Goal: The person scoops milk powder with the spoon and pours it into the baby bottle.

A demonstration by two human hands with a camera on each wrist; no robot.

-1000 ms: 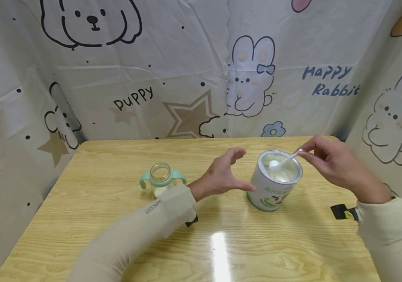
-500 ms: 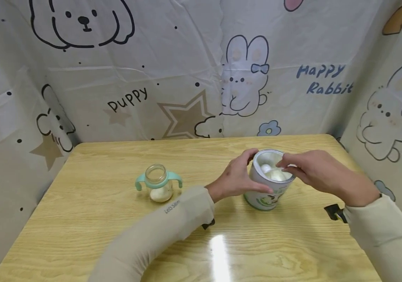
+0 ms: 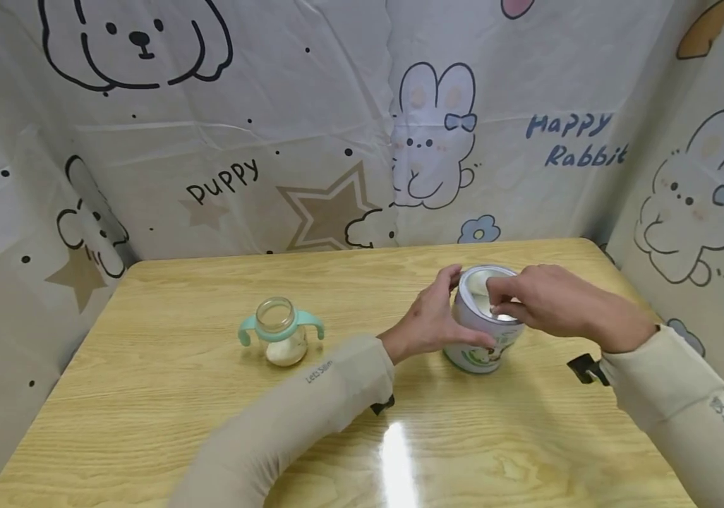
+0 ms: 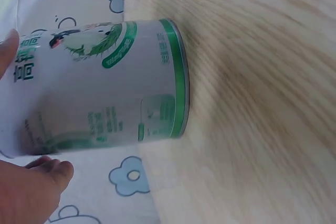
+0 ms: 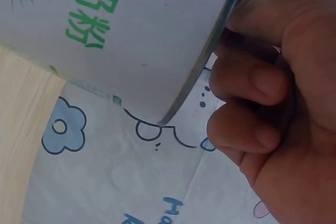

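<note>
A white milk powder can [image 3: 481, 358] with green lettering stands uncovered on the table, pale powder showing inside its metal rim. My left hand [image 3: 428, 319] holds it from the left, thumb across the front and fingers at the back. In the left wrist view, the can's green-banded base [image 4: 180, 77] meets the tabletop. My right hand [image 3: 562, 307] reaches over the rim, thumb and forefinger pinching a white scoop that is now hidden inside the can. From the right wrist view, its other fingers [image 5: 247, 80] curl outside, right by the can's rim.
To the left, a clear baby bottle [image 3: 286, 349] with a mint-green two-handled collar stands uncapped, with pale powder at its bottom. The wooden table [image 3: 165, 381] ends at cartoon-printed cloth [image 3: 311, 106] along the back and both sides.
My left hand has moved right and taken hold of the can. The right hand has gone down and left into its mouth, and the scoop has dropped out of sight.
</note>
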